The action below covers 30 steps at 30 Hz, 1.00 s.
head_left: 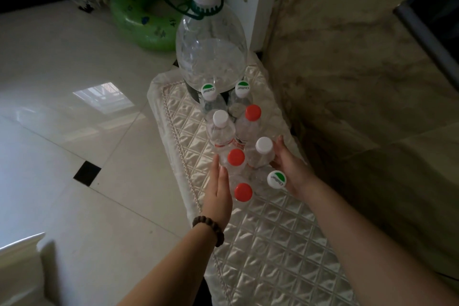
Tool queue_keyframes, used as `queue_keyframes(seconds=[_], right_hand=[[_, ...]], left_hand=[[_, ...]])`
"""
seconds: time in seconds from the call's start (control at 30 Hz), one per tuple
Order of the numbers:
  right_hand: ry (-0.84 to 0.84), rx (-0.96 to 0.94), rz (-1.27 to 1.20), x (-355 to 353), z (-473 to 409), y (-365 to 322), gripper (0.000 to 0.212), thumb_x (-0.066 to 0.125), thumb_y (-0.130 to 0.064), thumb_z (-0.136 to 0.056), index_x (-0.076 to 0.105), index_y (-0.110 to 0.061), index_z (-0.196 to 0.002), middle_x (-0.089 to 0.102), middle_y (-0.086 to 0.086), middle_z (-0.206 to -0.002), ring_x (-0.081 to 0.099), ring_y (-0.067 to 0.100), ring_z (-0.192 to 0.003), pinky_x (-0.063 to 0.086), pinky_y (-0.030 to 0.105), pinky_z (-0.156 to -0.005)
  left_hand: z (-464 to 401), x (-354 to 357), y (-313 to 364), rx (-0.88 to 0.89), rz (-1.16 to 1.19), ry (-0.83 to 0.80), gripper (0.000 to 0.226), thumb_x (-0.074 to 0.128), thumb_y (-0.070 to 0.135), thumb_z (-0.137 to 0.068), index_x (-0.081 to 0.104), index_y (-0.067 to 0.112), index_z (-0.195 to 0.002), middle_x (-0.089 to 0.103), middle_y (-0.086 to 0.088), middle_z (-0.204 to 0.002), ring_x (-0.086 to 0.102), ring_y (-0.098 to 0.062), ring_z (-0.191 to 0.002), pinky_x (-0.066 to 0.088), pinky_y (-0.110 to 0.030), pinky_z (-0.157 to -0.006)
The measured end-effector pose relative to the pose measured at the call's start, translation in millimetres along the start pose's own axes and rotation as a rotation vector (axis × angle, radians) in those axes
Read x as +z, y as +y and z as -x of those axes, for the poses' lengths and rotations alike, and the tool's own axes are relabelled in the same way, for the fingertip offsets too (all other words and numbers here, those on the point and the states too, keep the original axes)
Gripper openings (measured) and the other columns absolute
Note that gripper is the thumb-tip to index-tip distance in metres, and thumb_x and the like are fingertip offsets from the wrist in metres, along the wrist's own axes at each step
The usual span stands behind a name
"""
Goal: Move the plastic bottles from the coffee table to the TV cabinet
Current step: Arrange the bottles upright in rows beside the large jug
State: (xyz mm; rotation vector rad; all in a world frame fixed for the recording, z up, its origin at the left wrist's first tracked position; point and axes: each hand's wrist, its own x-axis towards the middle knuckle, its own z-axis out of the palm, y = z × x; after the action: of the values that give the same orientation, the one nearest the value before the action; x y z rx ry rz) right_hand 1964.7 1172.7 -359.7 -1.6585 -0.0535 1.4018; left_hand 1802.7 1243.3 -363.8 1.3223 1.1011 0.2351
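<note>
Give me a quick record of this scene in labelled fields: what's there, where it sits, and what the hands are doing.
surface: quilted satin cover beside a marble wall
large item: big clear jug, upright at the far end
small bottles: eight upright, in two rows
cap colours: three red, two white, three green-and-white
left hand: flat against the left side of the near bottles
right hand: fingers against the right side
floor: green swim ring

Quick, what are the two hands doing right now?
Left hand: open, straight fingers against the red-capped bottle.
Right hand: open, fingers alongside the white-capped bottle; a real grip cannot be told.
</note>
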Motion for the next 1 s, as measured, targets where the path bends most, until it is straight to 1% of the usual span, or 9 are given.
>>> queue_keyframes(seconds=[0.13, 0.23, 0.3, 0.37, 0.53, 0.63, 0.77, 0.87, 1.0], right_hand=[[0.051, -0.102, 0.177, -1.3, 10.8, -9.2, 0.095, 0.039, -0.09, -0.065, 0.039, -0.036, -0.143, 0.043, -0.01, -0.148, 0.038, 0.011, -0.137, 0.027, 0.041, -0.116], [0.086, -0.305, 0.258, -3.7, 24.6, -30.7, 0.058, 0.054, -0.052, -0.088, 0.036, -0.039, -0.141, 0.038, -0.018, -0.141, 0.035, 0.003, -0.132, 0.03, 0.03, -0.111], [0.078, -0.427, 0.38, -6.4, 32.2, -43.3, 0.053, 0.066, -0.028, -0.087, 0.044, -0.042, -0.132, 0.04, -0.019, -0.136, 0.037, 0.0, -0.127, 0.036, 0.022, -0.102], [0.056, -0.465, 0.562, -6.4, 35.0, -51.0, 0.052, 0.071, -0.019, -0.083, 0.053, -0.035, -0.129, 0.048, -0.014, -0.135, 0.041, 0.0, -0.124, 0.038, 0.015, -0.097], [0.125, -0.427, 0.671, -0.2, 33.4, -52.1, 0.039, 0.072, -0.016, -0.083, 0.063, -0.025, -0.12, 0.063, -0.01, -0.113, 0.057, 0.007, -0.111, 0.047, 0.024, -0.091], [0.161, -0.428, 0.667, 0.0, 29.1, -42.2, 0.037, 0.073, -0.021, -0.082, 0.064, -0.028, -0.118, 0.067, -0.005, -0.115, 0.06, 0.009, -0.11, 0.052, 0.035, -0.093], [0.175, -0.434, 0.636, -1.0, 27.0, -36.4, 0.038, 0.074, -0.023, -0.082, 0.063, -0.03, -0.117, 0.067, -0.005, -0.116, 0.06, 0.009, -0.112, 0.053, 0.039, -0.094], [0.157, -0.429, 0.627, -0.8, 28.3, -35.9, 0.038, 0.073, -0.022, -0.082, 0.062, -0.034, -0.116, 0.066, -0.008, -0.116, 0.059, 0.007, -0.112, 0.053, 0.036, -0.095], [0.182, -0.439, 0.499, 1.3, 36.3, -45.2, 0.042, 0.07, -0.03, -0.083, 0.057, -0.033, -0.122, 0.059, -0.011, -0.124, 0.051, 0.003, -0.119, 0.044, 0.013, -0.091]], left_hand=[[-0.9, -0.9, 1.7, -0.009, -0.006, -0.002, 0.053, 0.026, 0.047, -0.099, 0.017, 0.035, -0.15, 0.021, 0.01, -0.156, 0.02, -0.009, -0.143, 0.018, -0.029, -0.114], [-2.2, -7.8, 6.5, 0.025, -0.006, 0.033, 0.055, 0.03, 0.049, -0.098, 0.021, 0.033, -0.15, 0.025, 0.01, -0.154, 0.024, -0.006, -0.141, 0.021, -0.03, -0.113], [-3.8, -14.4, 13.1, 0.092, -0.038, 0.065, 0.06, 0.033, 0.061, -0.093, 0.026, 0.036, -0.147, 0.032, 0.009, -0.152, 0.03, -0.006, -0.139, 0.028, -0.038, -0.114], [-6.3, -19.9, 20.6, 0.161, -0.084, 0.074, 0.061, 0.036, 0.069, -0.085, 0.031, 0.045, -0.141, 0.039, 0.01, -0.148, 0.035, -0.006, -0.136, 0.034, -0.043, -0.111], [-13.8, -22.5, 32.4, 0.226, -0.139, 0.05, 0.061, 0.048, 0.07, -0.08, 0.038, 0.049, -0.136, 0.044, 0.016, -0.141, 0.041, -0.006, -0.131, 0.041, -0.048, -0.105], [-16.3, -21.6, 30.4, 0.238, -0.159, 0.034, 0.056, 0.053, 0.069, -0.077, 0.043, 0.051, -0.13, 0.049, 0.019, -0.133, 0.044, -0.003, -0.125, 0.044, -0.048, -0.102], [-18.9, -20.5, 28.2, 0.271, -0.19, 0.047, 0.045, 0.054, 0.065, -0.079, 0.05, 0.049, -0.12, 0.053, 0.022, -0.122, 0.049, 0.001, -0.118, 0.048, -0.046, -0.097], [-20.1, -19.1, 28.6, 0.281, -0.191, 0.054, 0.045, 0.053, 0.066, -0.078, 0.051, 0.046, -0.118, 0.054, 0.022, -0.119, 0.051, -0.001, -0.116, 0.049, -0.046, -0.096], [-22.5, -28.6, 35.4, 0.317, -0.137, 0.18, 0.048, 0.047, 0.068, -0.081, 0.051, 0.037, -0.117, 0.056, 0.018, -0.117, 0.053, -0.007, -0.114, 0.052, -0.045, -0.091]])
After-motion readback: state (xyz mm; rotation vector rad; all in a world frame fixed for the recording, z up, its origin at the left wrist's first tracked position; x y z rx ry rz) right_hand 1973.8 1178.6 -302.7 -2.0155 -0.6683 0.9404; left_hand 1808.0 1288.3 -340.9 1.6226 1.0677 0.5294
